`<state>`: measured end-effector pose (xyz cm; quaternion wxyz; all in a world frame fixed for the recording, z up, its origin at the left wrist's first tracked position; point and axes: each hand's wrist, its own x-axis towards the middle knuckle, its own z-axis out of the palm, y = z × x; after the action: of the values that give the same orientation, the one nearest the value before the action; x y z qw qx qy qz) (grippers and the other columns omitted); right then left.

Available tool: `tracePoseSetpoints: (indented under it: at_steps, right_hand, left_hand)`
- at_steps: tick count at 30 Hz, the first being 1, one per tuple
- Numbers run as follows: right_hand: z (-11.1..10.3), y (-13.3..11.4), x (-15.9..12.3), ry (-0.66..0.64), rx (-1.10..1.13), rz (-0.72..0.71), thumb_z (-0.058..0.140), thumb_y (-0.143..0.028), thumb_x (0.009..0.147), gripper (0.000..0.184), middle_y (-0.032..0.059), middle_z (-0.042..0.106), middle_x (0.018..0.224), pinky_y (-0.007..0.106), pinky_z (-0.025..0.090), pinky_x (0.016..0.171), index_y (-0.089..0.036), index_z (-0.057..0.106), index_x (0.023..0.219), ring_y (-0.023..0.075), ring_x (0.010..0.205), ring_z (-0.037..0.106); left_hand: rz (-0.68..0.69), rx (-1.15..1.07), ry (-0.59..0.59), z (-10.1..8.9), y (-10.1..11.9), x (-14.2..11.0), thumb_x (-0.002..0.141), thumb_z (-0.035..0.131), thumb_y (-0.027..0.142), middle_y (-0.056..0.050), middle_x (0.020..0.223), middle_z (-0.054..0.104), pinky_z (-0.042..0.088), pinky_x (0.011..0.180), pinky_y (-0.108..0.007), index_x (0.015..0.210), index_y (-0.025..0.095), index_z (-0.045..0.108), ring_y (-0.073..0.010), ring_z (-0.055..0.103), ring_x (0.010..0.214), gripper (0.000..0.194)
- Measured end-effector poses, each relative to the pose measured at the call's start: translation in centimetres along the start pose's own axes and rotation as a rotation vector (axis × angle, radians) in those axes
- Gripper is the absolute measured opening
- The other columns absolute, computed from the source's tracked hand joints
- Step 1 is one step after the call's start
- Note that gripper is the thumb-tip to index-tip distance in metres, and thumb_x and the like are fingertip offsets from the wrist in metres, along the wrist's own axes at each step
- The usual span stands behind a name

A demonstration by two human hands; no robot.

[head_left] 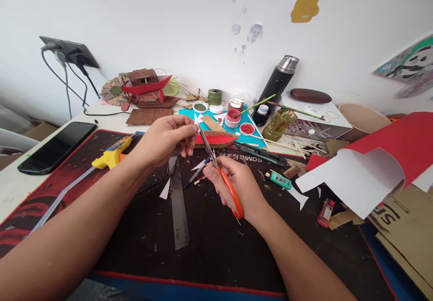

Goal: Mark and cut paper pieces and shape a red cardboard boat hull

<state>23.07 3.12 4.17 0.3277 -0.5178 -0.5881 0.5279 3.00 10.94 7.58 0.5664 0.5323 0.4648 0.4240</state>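
My right hand [237,186] is closed around orange-handled scissors [220,169], their blades pointing up and away toward a small white paper piece [195,120]. My left hand [165,139] pinches that paper piece between thumb and fingers, just above the black mat [209,242]. The scissor tips meet the paper's edge. Behind the hands lies a small cardboard boat with a red inside [216,139].
A steel ruler [178,202], white paper scraps [297,195], a yellow glue gun [111,154], a utility knife [260,153] and a red lighter [325,213] lie on the mat. A phone [57,145] is left; red card sheet [382,161], cardboard, paint pots [232,117] and a flask [275,89] are right and behind.
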Motion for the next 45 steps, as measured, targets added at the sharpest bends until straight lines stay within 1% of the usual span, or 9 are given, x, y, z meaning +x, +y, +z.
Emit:
tracePoseSetpoints:
  at_steps: [9, 14, 20, 25, 30, 35, 37, 40, 45]
  right_hand:
    - [0.3, 0.5, 0.0, -0.098, 0.221, 0.054, 0.076, -0.078, 0.088, 0.059, -0.0047, 0.064, 0.062, 0.021, 0.049, 0.046, -0.021, 0.069, 0.102, 0.0138, 0.047, 0.064]
    - [0.4, 0.9, 0.2, -0.134, 0.246, -0.007, 0.068, -0.090, 0.085, 0.072, 0.0006, 0.070, 0.063, 0.025, 0.056, 0.057, -0.019, 0.068, 0.103, 0.0170, 0.057, 0.071]
    - [0.4, 0.8, 0.4, -0.160, 0.311, 0.024, 0.077, -0.093, 0.072, 0.080, 0.0007, 0.071, 0.070, 0.027, 0.060, 0.062, -0.021, 0.064, 0.102, 0.0186, 0.064, 0.075]
    - [0.4, 0.8, 0.4, -0.192, 0.326, 0.066, 0.082, -0.095, 0.060, 0.088, 0.0023, 0.074, 0.076, 0.028, 0.061, 0.067, -0.022, 0.063, 0.105, 0.0213, 0.071, 0.079]
    - [0.1, 0.9, 0.1, -0.232, 0.331, 0.074, 0.083, -0.092, 0.065, 0.086, 0.0041, 0.077, 0.080, 0.031, 0.062, 0.073, -0.022, 0.062, 0.109, 0.0238, 0.078, 0.082]
    - [-0.1, 1.5, 0.2, -0.286, 0.341, 0.003, 0.079, -0.091, 0.074, 0.084, 0.0102, 0.081, 0.098, 0.035, 0.063, 0.086, -0.022, 0.061, 0.118, 0.0282, 0.099, 0.083]
    - [0.0, 1.6, 0.2, -0.276, 0.342, 0.003, 0.077, -0.090, 0.076, 0.082, 0.0092, 0.080, 0.097, 0.033, 0.063, 0.079, -0.021, 0.061, 0.118, 0.0258, 0.089, 0.083]
    - [0.2, 1.3, 0.1, -0.200, 0.292, 0.005, 0.073, -0.088, 0.084, 0.074, 0.0036, 0.075, 0.084, 0.027, 0.057, 0.058, -0.020, 0.062, 0.112, 0.0179, 0.059, 0.075]
    - [0.3, 0.8, -0.2, -0.096, 0.169, -0.004, 0.065, -0.080, 0.096, 0.061, -0.0015, 0.068, 0.070, 0.022, 0.045, 0.046, -0.020, 0.065, 0.105, 0.0135, 0.045, 0.065]
  left_hand:
    - [0.008, -0.024, -0.021, 0.1, 0.0, 0.0, 0.073, 0.091, 0.039, 0.001, 0.055, 0.066, 0.045, 0.039, -0.020, 0.074, 0.019, 0.061, -0.0123, 0.060, 0.041, 0.036]
    - [0.002, -0.033, -0.049, -0.1, -0.2, 0.2, 0.074, 0.091, 0.040, 0.001, 0.056, 0.067, 0.048, 0.040, -0.019, 0.074, 0.019, 0.061, -0.0119, 0.061, 0.042, 0.037]
    - [0.001, -0.045, -0.068, 0.0, 0.0, 0.1, 0.075, 0.090, 0.042, 0.001, 0.056, 0.068, 0.047, 0.040, -0.018, 0.076, 0.018, 0.061, -0.0101, 0.059, 0.041, 0.038]
    - [-0.015, -0.048, -0.078, 0.0, -0.2, 0.1, 0.077, 0.086, 0.034, 0.002, 0.056, 0.068, 0.047, 0.040, -0.017, 0.077, 0.019, 0.060, -0.0104, 0.060, 0.041, 0.030]
    - [-0.019, -0.039, -0.088, -0.1, -0.3, 0.3, 0.087, 0.074, 0.025, 0.001, 0.057, 0.069, 0.048, 0.040, -0.018, 0.079, 0.019, 0.060, -0.0107, 0.060, 0.041, 0.018]
    - [-0.029, 0.004, -0.072, 0.0, 0.0, 0.2, 0.096, 0.063, 0.020, 0.001, 0.056, 0.067, 0.044, 0.039, -0.016, 0.077, 0.018, 0.059, -0.0102, 0.061, 0.042, 0.019]
    - [-0.036, 0.014, -0.068, 0.1, 0.1, 0.1, 0.097, 0.062, 0.019, 0.001, 0.057, 0.067, 0.044, 0.039, -0.016, 0.078, 0.018, 0.060, -0.0102, 0.062, 0.042, 0.019]
    - [-0.048, 0.025, -0.085, 0.2, 0.1, 0.0, 0.097, 0.063, 0.020, 0.001, 0.058, 0.067, 0.045, 0.040, -0.017, 0.078, 0.018, 0.060, -0.0102, 0.061, 0.042, 0.019]
    - [-0.039, 0.055, -0.103, 0.2, 0.1, 0.0, 0.096, 0.065, 0.021, 0.002, 0.056, 0.065, 0.043, 0.039, -0.018, 0.077, 0.019, 0.059, -0.0108, 0.060, 0.042, 0.020]
